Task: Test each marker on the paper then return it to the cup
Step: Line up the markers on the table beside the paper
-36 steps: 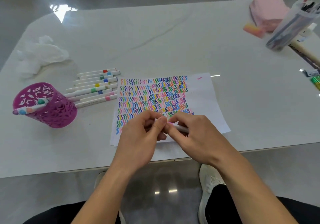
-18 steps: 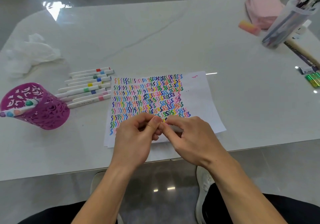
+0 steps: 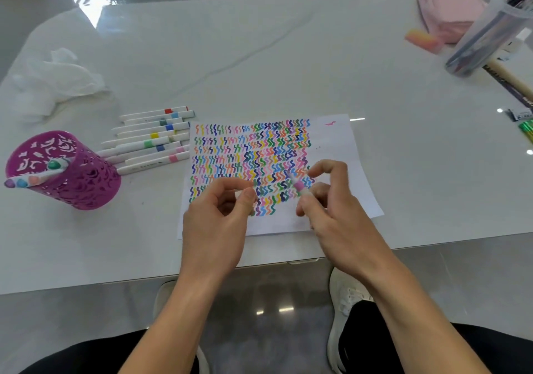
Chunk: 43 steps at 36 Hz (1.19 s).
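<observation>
White table (image 3: 288,56), right hand (image 3: 340,223) grasping pink marker (image 3: 300,186), tip beyond grip above paper (image 3: 340,142), left hand (image 3: 213,223) pinching cap (image 3: 238,194)

A single view, from a camera worn on the person's head, looks forward and steeply down across the near edge of the tabletop (image 3: 288,56). It sits close to the work. The left hand (image 3: 213,223) and right hand (image 3: 337,217) fill the lower middle, with the marker (image 3: 300,184) just below frame centre over the paper (image 3: 334,142). The wide lens bows the tabletop's edges and pushes the cup (image 3: 86,183) to the far left and a clear tub (image 3: 487,33) to the upper right corner. Floor (image 3: 259,295), shoes (image 3: 343,295) and dark-clothed knees lie along the bottom, almost straight beneath the camera.
</observation>
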Tool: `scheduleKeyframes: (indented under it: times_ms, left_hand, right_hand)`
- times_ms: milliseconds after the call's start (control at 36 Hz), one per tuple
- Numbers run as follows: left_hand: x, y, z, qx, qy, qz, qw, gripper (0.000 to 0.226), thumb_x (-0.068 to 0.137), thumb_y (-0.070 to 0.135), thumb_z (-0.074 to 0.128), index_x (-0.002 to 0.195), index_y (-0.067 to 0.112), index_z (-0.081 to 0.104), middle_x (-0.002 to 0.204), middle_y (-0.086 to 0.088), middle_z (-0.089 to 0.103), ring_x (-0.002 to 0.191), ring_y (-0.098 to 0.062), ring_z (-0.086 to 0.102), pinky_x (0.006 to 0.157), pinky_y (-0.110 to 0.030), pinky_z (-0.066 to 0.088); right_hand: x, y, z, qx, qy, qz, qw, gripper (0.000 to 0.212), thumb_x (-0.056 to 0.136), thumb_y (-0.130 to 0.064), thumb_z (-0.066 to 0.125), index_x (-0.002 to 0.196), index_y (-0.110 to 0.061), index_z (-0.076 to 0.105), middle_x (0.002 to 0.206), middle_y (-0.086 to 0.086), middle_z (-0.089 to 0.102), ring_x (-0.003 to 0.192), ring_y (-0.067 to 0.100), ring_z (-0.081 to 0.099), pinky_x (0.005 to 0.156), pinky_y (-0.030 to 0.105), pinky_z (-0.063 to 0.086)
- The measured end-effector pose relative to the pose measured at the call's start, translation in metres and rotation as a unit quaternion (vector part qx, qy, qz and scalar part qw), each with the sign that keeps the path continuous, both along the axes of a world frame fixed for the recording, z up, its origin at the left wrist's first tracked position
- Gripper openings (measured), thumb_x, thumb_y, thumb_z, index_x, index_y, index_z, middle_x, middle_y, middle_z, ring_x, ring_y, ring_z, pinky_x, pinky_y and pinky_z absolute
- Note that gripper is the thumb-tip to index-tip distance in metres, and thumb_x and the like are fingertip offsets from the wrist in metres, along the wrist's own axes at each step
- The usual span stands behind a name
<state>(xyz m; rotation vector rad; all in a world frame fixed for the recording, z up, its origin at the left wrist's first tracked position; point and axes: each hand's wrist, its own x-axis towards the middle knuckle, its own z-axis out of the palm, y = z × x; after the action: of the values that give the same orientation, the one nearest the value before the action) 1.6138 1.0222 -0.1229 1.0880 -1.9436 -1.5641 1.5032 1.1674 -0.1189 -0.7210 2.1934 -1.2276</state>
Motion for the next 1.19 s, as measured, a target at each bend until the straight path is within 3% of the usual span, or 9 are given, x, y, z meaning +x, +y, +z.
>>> scheduleKeyframes:
  times_ms: [111,278,417,500,583,667,833,944,1194]
  left_hand:
    - [0.003,0.002,-0.002,-0.073,-0.039,-0.013,0.997,0.008,0.086,0.022,0.078,0.087,0.027,0.072,0.076,0.013,0.072,0.072,-0.004,0.067,0.07,-0.014,0.051]
    - [0.008,0.003,-0.007,-0.183,-0.102,-0.05,0.977,0.007,0.083,0.028,0.081,0.083,0.03,0.075,0.08,0.018,0.069,0.079,0.0,0.062,0.071,-0.011,0.045]
    - [0.012,0.002,-0.011,-0.225,-0.106,-0.062,0.967,0.008,0.082,0.023,0.083,0.087,0.026,0.078,0.086,0.017,0.067,0.078,-0.002,0.061,0.074,-0.019,0.049]
    - [0.011,0.002,-0.014,-0.233,-0.114,-0.066,0.964,0.008,0.081,0.022,0.084,0.087,0.025,0.078,0.086,0.016,0.067,0.078,-0.006,0.061,0.076,-0.028,0.052]
    - [0.009,0.002,-0.016,-0.253,-0.128,-0.07,0.956,0.008,0.081,0.023,0.083,0.086,0.025,0.077,0.085,0.015,0.066,0.078,-0.008,0.061,0.075,-0.028,0.051]
    - [0.007,0.002,-0.018,-0.256,-0.138,-0.074,0.954,0.008,0.082,0.025,0.082,0.086,0.026,0.076,0.086,0.015,0.066,0.078,-0.007,0.061,0.074,-0.028,0.051]
    - [0.007,0.004,-0.021,-0.253,-0.146,-0.072,0.954,0.011,0.081,0.022,0.082,0.083,0.025,0.071,0.086,0.014,0.064,0.078,-0.008,0.06,0.073,-0.028,0.051]
    - [0.006,0.005,-0.021,-0.248,-0.151,-0.069,0.955,0.013,0.081,0.021,0.082,0.082,0.024,0.07,0.086,0.013,0.064,0.079,-0.009,0.06,0.073,-0.029,0.051]
    - [0.004,0.007,-0.019,-0.236,-0.162,-0.068,0.956,0.015,0.081,0.02,0.082,0.082,0.023,0.067,0.086,0.011,0.062,0.08,-0.012,0.058,0.073,-0.029,0.05]
  right_hand:
    - [-0.001,0.0,-0.002,-0.053,-0.033,-0.028,0.998,0.02,0.108,-0.015,0.05,0.108,-0.034,0.048,0.093,-0.002,0.068,0.075,0.014,0.066,0.071,0.038,0.056]
    - [0.001,-0.005,-0.003,-0.138,-0.169,-0.063,0.974,0.027,0.108,-0.002,0.046,0.113,-0.018,0.067,0.099,0.005,0.078,0.096,0.022,0.077,0.087,0.031,0.061]
    - [0.005,-0.005,-0.01,-0.129,-0.11,-0.053,0.984,0.031,0.093,0.007,0.07,0.108,-0.02,0.069,0.092,0.007,0.079,0.091,0.023,0.078,0.08,0.025,0.061]
    - [0.008,-0.007,-0.013,-0.131,-0.108,-0.077,0.982,0.017,0.091,-0.005,0.077,0.102,-0.015,0.068,0.075,0.001,0.077,0.07,0.016,0.074,0.066,0.024,0.059]
    - [0.012,-0.007,-0.018,-0.124,-0.076,-0.103,0.984,0.012,0.1,-0.024,0.069,0.09,-0.016,0.067,0.065,0.007,0.067,0.055,0.018,0.061,0.054,0.024,0.048]
    - [0.014,-0.008,-0.024,-0.119,-0.071,-0.111,0.984,0.016,0.105,-0.021,0.06,0.09,-0.017,0.062,0.061,0.01,0.065,0.049,0.022,0.056,0.048,0.024,0.042]
    - [0.017,-0.01,-0.027,-0.126,-0.099,-0.109,0.981,0.023,0.096,-0.008,0.069,0.094,-0.021,0.05,0.063,0.016,0.066,0.049,0.024,0.057,0.047,0.025,0.046]
    - [0.018,-0.011,-0.029,-0.121,-0.097,-0.13,0.979,0.027,0.092,-0.009,0.074,0.081,-0.012,0.05,0.067,0.022,0.065,0.052,0.027,0.059,0.046,0.025,0.047]
    - [0.018,-0.012,-0.03,-0.098,-0.089,-0.144,0.981,0.03,0.093,-0.015,0.077,0.083,-0.01,0.048,0.066,0.018,0.068,0.05,0.028,0.065,0.049,0.035,0.053]
